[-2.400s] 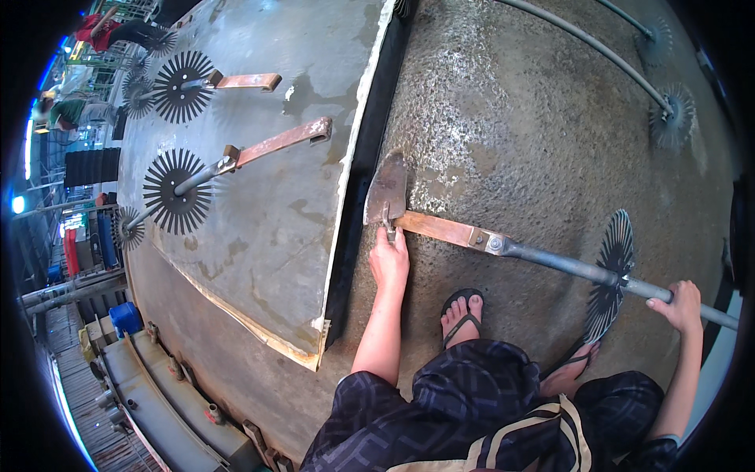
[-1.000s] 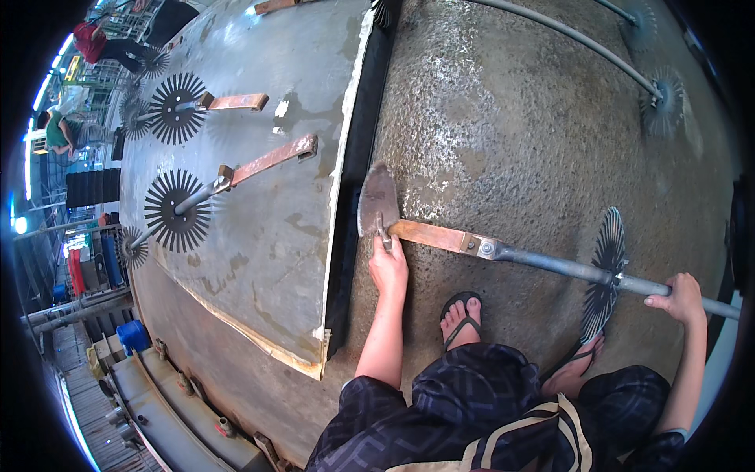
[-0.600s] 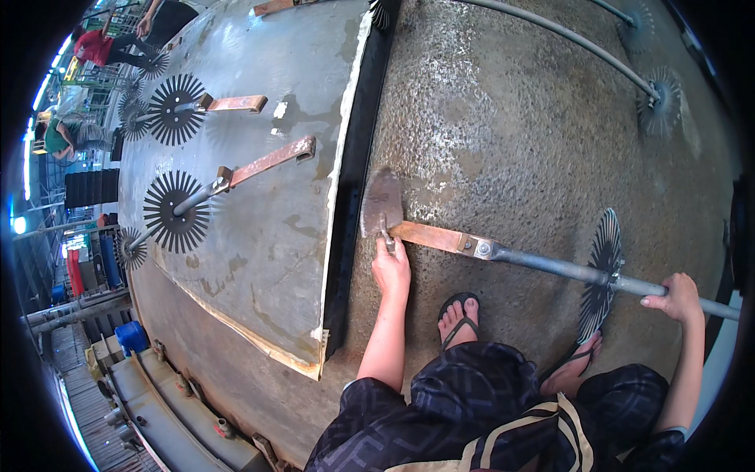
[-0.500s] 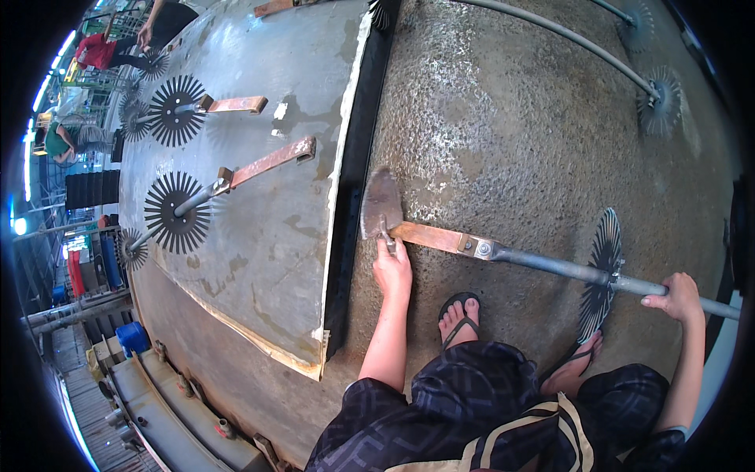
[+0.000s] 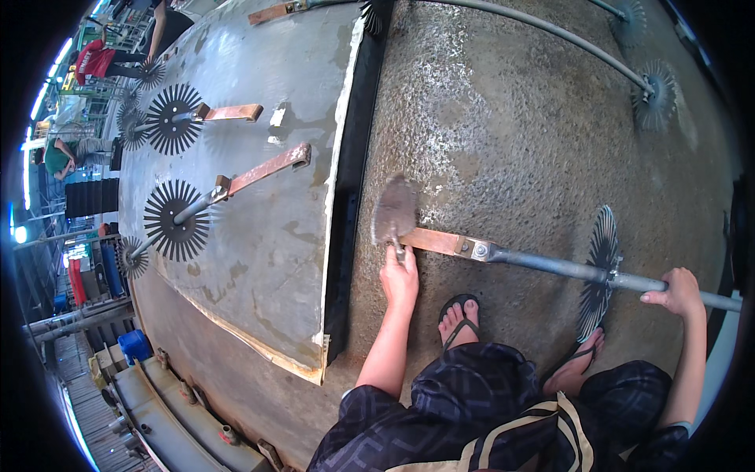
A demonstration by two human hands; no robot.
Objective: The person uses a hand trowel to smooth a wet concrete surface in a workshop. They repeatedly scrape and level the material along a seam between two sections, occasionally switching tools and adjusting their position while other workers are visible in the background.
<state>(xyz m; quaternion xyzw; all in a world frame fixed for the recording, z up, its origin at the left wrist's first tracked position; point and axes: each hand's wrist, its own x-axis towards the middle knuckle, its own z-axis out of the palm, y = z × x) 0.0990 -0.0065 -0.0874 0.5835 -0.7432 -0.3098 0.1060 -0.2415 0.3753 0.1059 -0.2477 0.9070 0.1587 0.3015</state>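
Trowel [image 5: 395, 208] juts forward from the left hand's [image 5: 399, 282] fingers [image 5: 390, 258].

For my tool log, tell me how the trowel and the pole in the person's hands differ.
The trowel is short and broad; the pole is long and narrow. The pole carries a slotted disc and a copper-coloured strip; the trowel carries neither. The left hand grips the trowel, the right hand the pole. Both are handheld.

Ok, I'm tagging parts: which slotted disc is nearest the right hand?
The slotted disc on the grey rod that the right hand grips; the other discs lie farther off, on different rods.
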